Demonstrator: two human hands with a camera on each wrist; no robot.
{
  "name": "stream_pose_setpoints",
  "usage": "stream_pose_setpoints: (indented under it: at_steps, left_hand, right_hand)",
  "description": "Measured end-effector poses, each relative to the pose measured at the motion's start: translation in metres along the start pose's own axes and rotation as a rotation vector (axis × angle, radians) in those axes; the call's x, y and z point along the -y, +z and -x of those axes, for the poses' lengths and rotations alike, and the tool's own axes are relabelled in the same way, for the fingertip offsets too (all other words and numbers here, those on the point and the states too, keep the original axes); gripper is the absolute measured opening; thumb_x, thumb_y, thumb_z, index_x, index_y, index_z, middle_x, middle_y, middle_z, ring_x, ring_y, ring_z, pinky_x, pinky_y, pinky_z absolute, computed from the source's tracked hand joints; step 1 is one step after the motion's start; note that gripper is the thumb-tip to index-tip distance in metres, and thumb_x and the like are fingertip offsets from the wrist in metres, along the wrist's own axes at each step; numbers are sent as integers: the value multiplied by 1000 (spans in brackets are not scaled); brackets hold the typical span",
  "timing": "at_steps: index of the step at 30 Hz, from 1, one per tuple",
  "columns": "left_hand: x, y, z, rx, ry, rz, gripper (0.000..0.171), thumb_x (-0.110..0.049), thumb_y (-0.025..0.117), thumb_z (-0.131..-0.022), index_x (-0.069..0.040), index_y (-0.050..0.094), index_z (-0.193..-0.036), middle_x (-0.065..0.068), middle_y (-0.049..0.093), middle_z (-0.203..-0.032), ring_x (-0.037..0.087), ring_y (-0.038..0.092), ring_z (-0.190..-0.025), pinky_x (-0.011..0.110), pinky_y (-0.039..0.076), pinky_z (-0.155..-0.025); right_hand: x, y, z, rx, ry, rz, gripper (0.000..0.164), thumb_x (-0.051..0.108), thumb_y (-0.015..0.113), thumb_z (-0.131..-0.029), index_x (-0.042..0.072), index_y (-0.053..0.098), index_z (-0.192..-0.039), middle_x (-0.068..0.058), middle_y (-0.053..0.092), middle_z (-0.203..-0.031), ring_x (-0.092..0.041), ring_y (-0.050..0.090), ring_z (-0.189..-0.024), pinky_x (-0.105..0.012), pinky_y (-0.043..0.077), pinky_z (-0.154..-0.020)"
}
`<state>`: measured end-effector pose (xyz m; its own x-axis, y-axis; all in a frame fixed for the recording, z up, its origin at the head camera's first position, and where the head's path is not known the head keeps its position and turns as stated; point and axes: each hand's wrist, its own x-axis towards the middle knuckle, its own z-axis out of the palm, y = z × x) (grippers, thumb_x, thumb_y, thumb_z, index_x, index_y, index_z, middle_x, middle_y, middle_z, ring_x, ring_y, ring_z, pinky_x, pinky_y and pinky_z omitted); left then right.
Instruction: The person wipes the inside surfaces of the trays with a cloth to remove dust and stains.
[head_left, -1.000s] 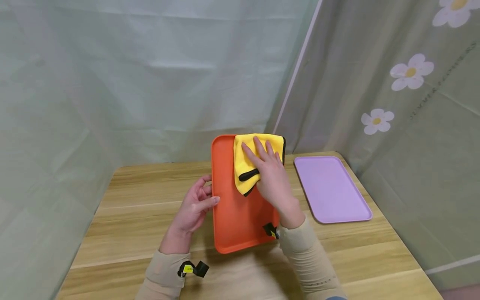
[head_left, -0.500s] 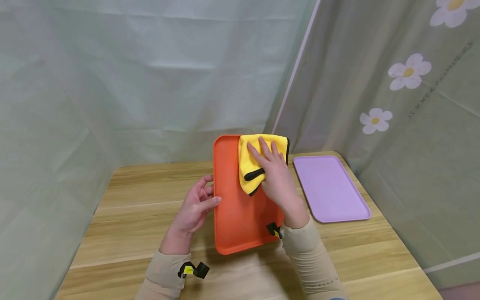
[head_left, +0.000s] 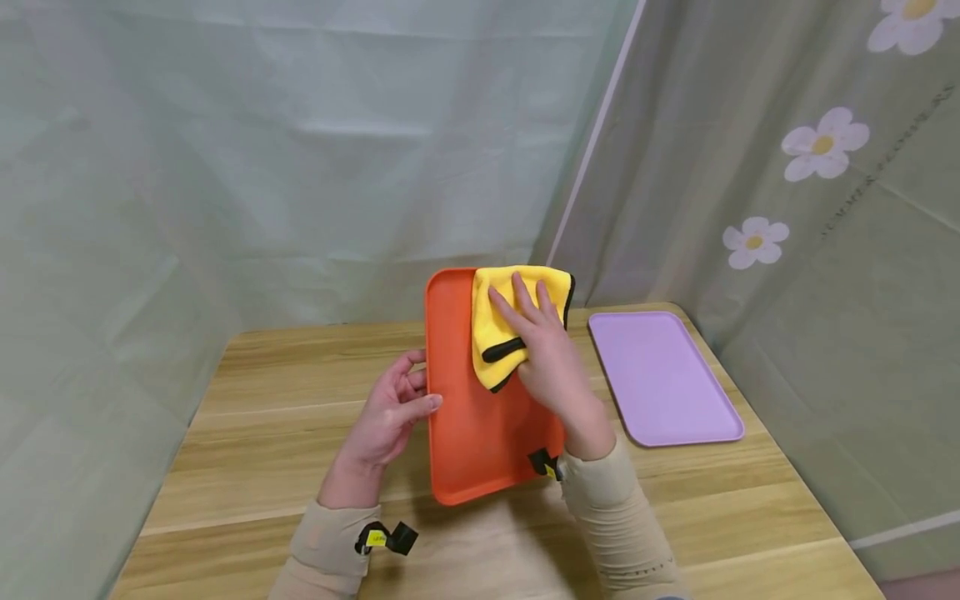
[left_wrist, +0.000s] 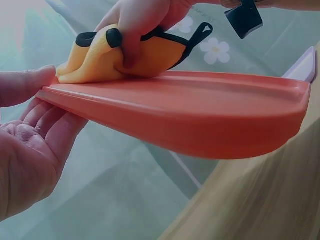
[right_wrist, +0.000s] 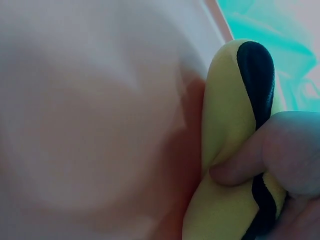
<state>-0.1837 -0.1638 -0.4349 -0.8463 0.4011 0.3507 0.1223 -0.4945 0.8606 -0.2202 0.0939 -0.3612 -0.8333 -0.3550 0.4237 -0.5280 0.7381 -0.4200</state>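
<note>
An orange rectangular tray [head_left: 480,442] is held tilted up above the table. My left hand [head_left: 390,408] pinches its left long edge, the thumb on the inner face and the fingers [left_wrist: 55,122] underneath. Against the tray's upper right part lies a folded yellow cloth [head_left: 491,333] with black edging. Over this cloth my right hand [head_left: 551,354] presses with spread fingers. Its thumb [right_wrist: 237,162] digs into the cloth's folded side in the right wrist view, holding the fold between thumb and fingers. The tray's right edge is partly hidden behind the right hand and wrist.
A lilac tray [head_left: 663,379] lies flat at the right side of the wooden table [head_left: 300,450]. Behind the table hang pale grey-green curtains [head_left: 337,167], with white flowers [head_left: 823,144] printed at the right. Each wrist wears a small black camera [head_left: 390,537].
My right hand and the yellow cloth have shifted a little right, then slightly back left, across the orange tray. The tray sways slightly with them; my left hand keeps its hold on the edge.
</note>
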Motion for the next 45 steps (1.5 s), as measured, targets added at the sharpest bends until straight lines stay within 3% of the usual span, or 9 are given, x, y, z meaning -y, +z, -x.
stream_pose_setpoints:
  at_steps: [2,5,9,12,16,20,37,40,45]
  left_hand:
    - [0,0,-1,-6,-1,0,47,20,55,-96,-5,50,-135,10,77,-117,19,76,-97,31,64,-80]
    - [1,2,-2,-15,-3,7,48,20,56,-95,-6,50,-135,9,78,-115,17,75,-95,30,64,-78]
    - [2,2,-3,-19,-2,17,49,20,57,-95,-6,51,-136,8,78,-113,16,75,-94,28,63,-78]
    - [3,1,-3,-21,-4,12,48,20,57,-95,-5,50,-136,9,78,-113,16,75,-93,28,63,-77]
    - [3,1,-3,-32,-15,-4,47,18,58,-96,-5,49,-136,8,78,-113,16,75,-92,28,63,-77]
    - [3,0,-4,-39,-18,-7,47,18,58,-96,-5,50,-136,7,78,-113,15,74,-92,28,63,-77]
    - [7,-4,-7,-35,-7,3,51,21,54,-95,-10,51,-135,4,78,-116,12,74,-92,25,62,-77]
    - [8,-6,-8,-30,4,15,52,22,53,-94,-10,51,-136,4,78,-116,12,74,-92,24,61,-77]
    - [8,-7,-8,-26,25,27,54,24,50,-94,-9,50,-137,3,77,-118,11,74,-94,24,61,-78]
  right_hand:
    - [3,0,0,6,3,3,109,-29,46,-73,28,43,-165,-10,23,-176,-46,12,-161,-64,42,-115]
    - [6,0,0,27,21,3,109,-30,44,-74,30,41,-166,-7,21,-176,-43,10,-162,-58,58,-98]
    - [11,2,0,56,45,-2,110,-29,45,-77,35,39,-166,-2,19,-177,-38,6,-163,-49,64,-80]
    - [13,5,0,66,42,-2,109,-29,47,-79,36,38,-167,-1,19,-177,-38,6,-163,-51,60,-96]
    - [18,8,-1,67,10,-9,109,-30,49,-78,34,39,-166,-3,21,-176,-40,8,-163,-57,36,-122]
    - [22,12,-2,67,-10,-13,109,-31,51,-78,33,40,-166,-5,21,-176,-41,8,-162,-58,20,-128]
    - [33,23,-5,57,-59,13,107,-29,55,-77,31,44,-165,-7,25,-175,-44,12,-161,-60,23,-126]
    - [35,25,-5,67,-58,16,106,-29,55,-78,31,43,-165,-6,24,-176,-44,11,-161,-59,28,-125]
    - [38,28,-6,80,-71,14,106,-29,54,-78,30,41,-166,-5,20,-177,-43,7,-162,-58,24,-126]
